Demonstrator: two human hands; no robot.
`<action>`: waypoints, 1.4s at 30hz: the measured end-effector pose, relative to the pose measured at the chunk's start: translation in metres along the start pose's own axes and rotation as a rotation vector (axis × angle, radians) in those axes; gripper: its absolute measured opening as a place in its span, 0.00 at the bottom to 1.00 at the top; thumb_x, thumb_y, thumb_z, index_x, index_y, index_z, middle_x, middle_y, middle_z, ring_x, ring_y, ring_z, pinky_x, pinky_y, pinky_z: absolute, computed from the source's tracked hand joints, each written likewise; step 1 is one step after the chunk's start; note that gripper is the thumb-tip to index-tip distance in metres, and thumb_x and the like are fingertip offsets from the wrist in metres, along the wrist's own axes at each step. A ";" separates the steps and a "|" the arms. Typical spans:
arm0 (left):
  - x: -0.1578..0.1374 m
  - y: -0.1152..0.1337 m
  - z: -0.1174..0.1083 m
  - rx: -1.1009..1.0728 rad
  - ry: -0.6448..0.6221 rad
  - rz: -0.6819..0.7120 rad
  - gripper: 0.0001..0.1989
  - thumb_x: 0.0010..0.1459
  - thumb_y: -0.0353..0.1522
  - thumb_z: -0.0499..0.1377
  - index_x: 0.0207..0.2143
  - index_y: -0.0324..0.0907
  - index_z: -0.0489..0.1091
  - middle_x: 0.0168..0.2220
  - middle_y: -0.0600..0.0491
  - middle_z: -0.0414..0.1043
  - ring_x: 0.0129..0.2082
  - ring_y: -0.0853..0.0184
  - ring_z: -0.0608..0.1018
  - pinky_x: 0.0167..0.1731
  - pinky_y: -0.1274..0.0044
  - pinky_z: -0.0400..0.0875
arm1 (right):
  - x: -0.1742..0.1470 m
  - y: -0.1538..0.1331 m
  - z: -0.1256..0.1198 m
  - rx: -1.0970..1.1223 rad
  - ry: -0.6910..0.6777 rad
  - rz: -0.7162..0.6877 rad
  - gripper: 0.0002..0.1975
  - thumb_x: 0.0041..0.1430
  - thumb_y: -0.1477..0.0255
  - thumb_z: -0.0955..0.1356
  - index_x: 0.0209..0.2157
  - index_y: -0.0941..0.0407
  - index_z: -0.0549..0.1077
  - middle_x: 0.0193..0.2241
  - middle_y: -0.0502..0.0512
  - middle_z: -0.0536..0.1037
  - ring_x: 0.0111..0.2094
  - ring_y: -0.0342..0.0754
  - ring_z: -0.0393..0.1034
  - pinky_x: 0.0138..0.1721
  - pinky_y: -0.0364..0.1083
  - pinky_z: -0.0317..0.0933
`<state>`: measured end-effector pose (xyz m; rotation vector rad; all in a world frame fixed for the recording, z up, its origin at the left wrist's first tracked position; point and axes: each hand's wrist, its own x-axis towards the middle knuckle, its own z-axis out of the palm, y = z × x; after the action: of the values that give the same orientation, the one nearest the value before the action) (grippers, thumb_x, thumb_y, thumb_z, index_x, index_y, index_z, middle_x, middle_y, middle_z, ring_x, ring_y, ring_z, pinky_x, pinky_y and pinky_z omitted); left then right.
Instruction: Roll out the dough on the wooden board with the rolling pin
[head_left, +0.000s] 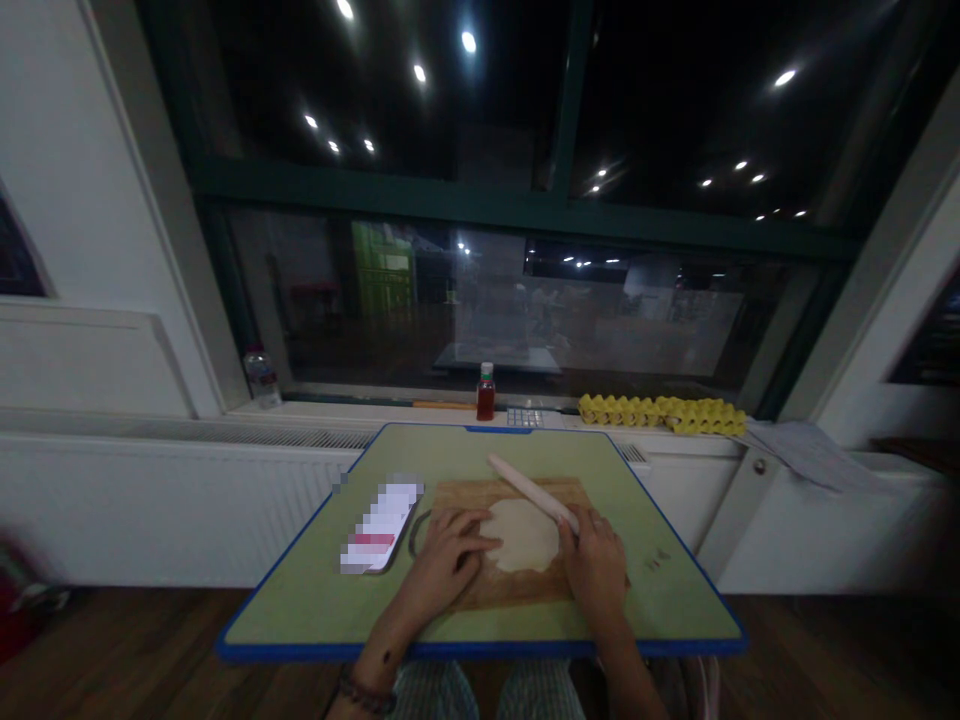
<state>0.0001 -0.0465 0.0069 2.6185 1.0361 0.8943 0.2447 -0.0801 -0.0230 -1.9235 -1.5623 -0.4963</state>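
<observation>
A flat, roundish sheet of dough [523,535] lies on a wooden board [472,493] in the middle of the table. My left hand [452,552] rests at the dough's left edge, its fingers apart and the tips touching it. In my right hand [596,565] is the near end of a pale rolling pin [529,487], the fingers closed around it. The pin slants away to the upper left, crossing the dough's far right edge and reaching past the board's back edge. My right hand covers its near end.
A lit phone [384,520] lies left of the board on the green table [300,595], which has a blue rim. Along the windowsill stand a clear bottle [262,378], a red-brown bottle [486,397] and yellow egg cartons [660,412]. A grey cloth [814,455] hangs at right.
</observation>
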 end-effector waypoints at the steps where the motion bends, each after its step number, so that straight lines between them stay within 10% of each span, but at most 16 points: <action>1: 0.000 0.001 0.000 0.009 -0.035 0.013 0.23 0.56 0.23 0.54 0.47 0.56 0.76 0.57 0.56 0.69 0.57 0.59 0.68 0.57 0.60 0.61 | 0.000 0.000 0.000 0.005 0.004 0.001 0.15 0.69 0.64 0.59 0.46 0.54 0.72 0.39 0.56 0.77 0.39 0.51 0.70 0.40 0.48 0.54; 32: -0.025 0.014 -0.008 0.066 -0.196 0.132 0.24 0.60 0.41 0.60 0.59 0.60 0.63 0.68 0.58 0.52 0.66 0.54 0.56 0.61 0.55 0.57 | 0.001 0.005 0.005 0.012 -0.045 -0.011 0.15 0.68 0.64 0.59 0.47 0.55 0.72 0.40 0.57 0.77 0.43 0.52 0.70 0.43 0.48 0.56; 42: -0.029 0.017 -0.011 -0.029 -0.120 0.118 0.16 0.62 0.34 0.56 0.52 0.53 0.72 0.64 0.55 0.61 0.64 0.57 0.61 0.61 0.59 0.60 | 0.001 0.005 0.005 0.006 -0.047 -0.002 0.15 0.68 0.64 0.59 0.46 0.54 0.72 0.40 0.56 0.77 0.42 0.52 0.70 0.41 0.48 0.56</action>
<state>-0.0134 -0.0793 0.0088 2.6951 0.8410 0.7578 0.2491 -0.0772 -0.0270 -1.9423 -1.5940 -0.4501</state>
